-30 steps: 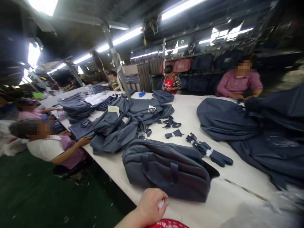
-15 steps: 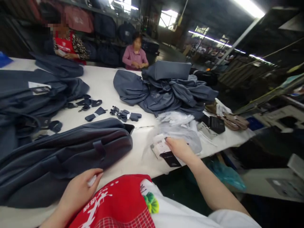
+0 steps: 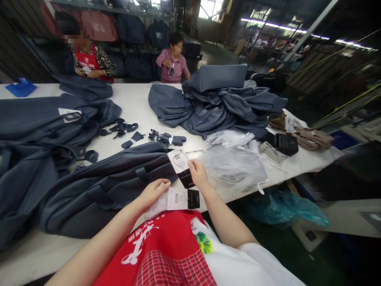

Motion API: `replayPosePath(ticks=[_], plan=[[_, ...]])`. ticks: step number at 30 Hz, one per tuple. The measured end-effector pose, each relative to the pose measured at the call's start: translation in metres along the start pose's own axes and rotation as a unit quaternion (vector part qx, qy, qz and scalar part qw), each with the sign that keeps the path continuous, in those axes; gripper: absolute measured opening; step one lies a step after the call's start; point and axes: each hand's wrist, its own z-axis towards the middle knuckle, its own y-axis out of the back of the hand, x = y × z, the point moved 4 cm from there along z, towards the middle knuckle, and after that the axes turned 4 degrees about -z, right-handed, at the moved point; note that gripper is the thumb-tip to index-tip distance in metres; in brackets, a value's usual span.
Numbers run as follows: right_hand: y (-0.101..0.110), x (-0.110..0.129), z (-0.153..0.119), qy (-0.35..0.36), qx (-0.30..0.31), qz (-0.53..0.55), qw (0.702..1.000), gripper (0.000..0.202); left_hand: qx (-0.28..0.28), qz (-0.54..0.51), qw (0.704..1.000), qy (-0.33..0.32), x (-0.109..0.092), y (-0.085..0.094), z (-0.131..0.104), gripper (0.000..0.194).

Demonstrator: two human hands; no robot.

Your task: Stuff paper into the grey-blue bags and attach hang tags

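Visibly, the right hand (image 3: 197, 171) pinches a rectangular card tag (image 3: 182, 166); the left hand (image 3: 153, 192) clasps crinkled plastic (image 3: 158, 204).

Between the bag heap (image 3: 38, 119) at left and the bag pile (image 3: 229, 109) at upper centre-right, bare counter (image 3: 133, 103) leaves a passage down to the strap bundles (image 3: 176, 140). The long bag (image 3: 108, 188) blocks lower left, clear plastic (image 3: 235, 165) right of centre; held tags (image 3: 179, 161) occupy the gap between.
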Motion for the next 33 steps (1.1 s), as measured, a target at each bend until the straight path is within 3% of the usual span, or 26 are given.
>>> replayPosePath(ticks=[2,4,7,10,14,17,19,25,29,33], plan=[[0.013,0.008,0.006,0.043,-0.06,-0.016,0.997,0.027,-0.074,0.073,0.994,-0.039,-0.004,0.01,-0.006,0.048],[0.027,0.018,0.015,0.07,-0.071,-0.015,0.995,0.027,-0.115,0.125,0.982,-0.081,-0.019,0.017,-0.016,0.042],[0.029,0.034,0.025,0.075,-0.016,-0.006,0.997,0.027,-0.148,0.152,0.967,-0.144,-0.048,0.019,-0.026,0.031],[0.008,0.046,0.021,0.068,0.064,0.023,0.995,0.027,-0.18,0.122,0.962,-0.163,-0.063,0.019,-0.025,0.039],[-0.022,0.049,0.008,0.071,0.117,0.05,0.989,0.027,-0.153,0.002,0.982,-0.107,-0.049,0.018,-0.014,0.037],[-0.03,0.041,0.007,0.06,0.082,0.064,0.993,0.024,-0.161,-0.04,0.984,-0.065,-0.035,0.018,-0.012,0.036],[-0.031,0.032,0.011,0.017,0.055,0.136,0.989,0.025,-0.162,-0.047,0.984,-0.055,-0.03,0.017,-0.013,0.037],[-0.016,0.009,0.022,-0.156,-0.026,0.41,0.898,0.028,-0.16,-0.097,0.981,-0.054,-0.02,0.012,-0.004,0.044],[-0.008,0.005,0.018,-0.198,-0.026,0.485,0.851,0.021,-0.15,-0.074,0.985,-0.042,-0.017,0.006,0.003,0.041],[-0.011,0.001,0.007,-0.237,0.009,0.496,0.835,0.02,-0.124,-0.06,0.99,-0.041,-0.016,-0.003,0.007,0.037]])
